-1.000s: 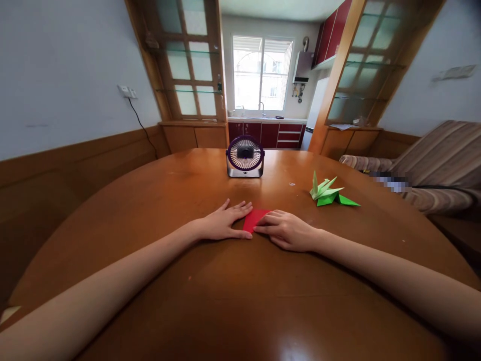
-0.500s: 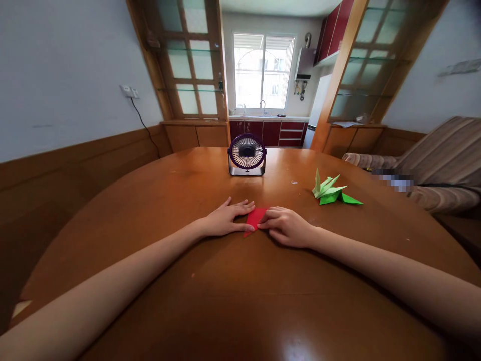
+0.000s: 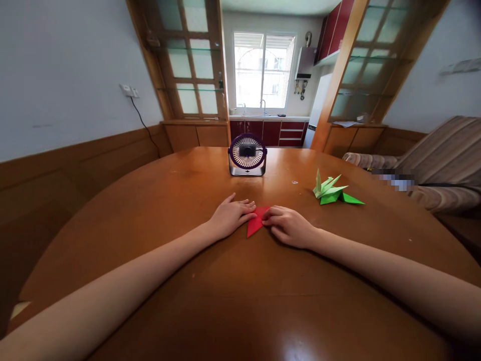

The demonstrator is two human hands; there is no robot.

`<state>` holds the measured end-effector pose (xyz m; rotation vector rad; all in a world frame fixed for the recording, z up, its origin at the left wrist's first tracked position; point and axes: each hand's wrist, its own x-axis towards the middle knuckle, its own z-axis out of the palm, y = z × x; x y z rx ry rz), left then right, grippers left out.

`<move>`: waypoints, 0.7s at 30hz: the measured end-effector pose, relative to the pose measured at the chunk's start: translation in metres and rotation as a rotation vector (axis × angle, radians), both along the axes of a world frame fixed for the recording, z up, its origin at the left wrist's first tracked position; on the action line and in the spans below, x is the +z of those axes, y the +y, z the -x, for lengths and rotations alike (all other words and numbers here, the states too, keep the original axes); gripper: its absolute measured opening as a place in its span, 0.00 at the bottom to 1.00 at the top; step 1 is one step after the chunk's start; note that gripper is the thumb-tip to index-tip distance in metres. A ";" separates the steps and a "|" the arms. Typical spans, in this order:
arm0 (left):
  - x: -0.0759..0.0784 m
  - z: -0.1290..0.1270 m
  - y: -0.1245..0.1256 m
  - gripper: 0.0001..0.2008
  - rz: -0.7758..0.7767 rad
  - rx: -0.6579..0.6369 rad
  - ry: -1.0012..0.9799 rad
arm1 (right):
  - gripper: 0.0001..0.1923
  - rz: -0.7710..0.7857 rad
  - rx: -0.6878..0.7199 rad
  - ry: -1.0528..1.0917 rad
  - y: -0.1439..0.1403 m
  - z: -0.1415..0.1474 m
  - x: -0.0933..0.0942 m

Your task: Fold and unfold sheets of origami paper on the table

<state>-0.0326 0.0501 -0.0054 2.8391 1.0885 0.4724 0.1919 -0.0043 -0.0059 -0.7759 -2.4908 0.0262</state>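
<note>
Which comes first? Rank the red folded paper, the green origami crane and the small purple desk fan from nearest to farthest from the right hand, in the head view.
1. The red folded paper: touching the right hand at its fingertips, just to its left.
2. The green origami crane: on the wooden table, beyond the hand and to its right.
3. The small purple desk fan: upright at the table's far side, beyond and left.

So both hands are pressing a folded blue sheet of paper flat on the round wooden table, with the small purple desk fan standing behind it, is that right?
Not quite: the folded sheet of paper is red, not blue. The head view shows the left hand and the right hand pressing it flat on the round wooden table, with the small purple desk fan standing behind it.
</note>
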 end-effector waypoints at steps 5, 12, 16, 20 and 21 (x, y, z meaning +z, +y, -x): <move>-0.001 0.000 0.000 0.18 -0.053 -0.021 0.023 | 0.14 -0.007 -0.039 -0.008 0.001 -0.002 -0.002; -0.002 0.002 -0.004 0.14 -0.237 -0.201 -0.052 | 0.14 -0.033 -0.175 -0.027 0.011 -0.017 -0.004; 0.002 -0.001 -0.014 0.16 -0.224 -0.242 -0.047 | 0.14 -0.029 -0.228 -0.062 0.015 -0.022 -0.003; 0.009 -0.006 -0.027 0.23 -0.263 -0.182 0.061 | 0.12 -0.082 -0.272 -0.140 0.017 -0.026 0.000; 0.010 -0.007 -0.029 0.24 -0.267 -0.171 0.091 | 0.11 -0.103 -0.283 -0.161 0.018 -0.028 0.001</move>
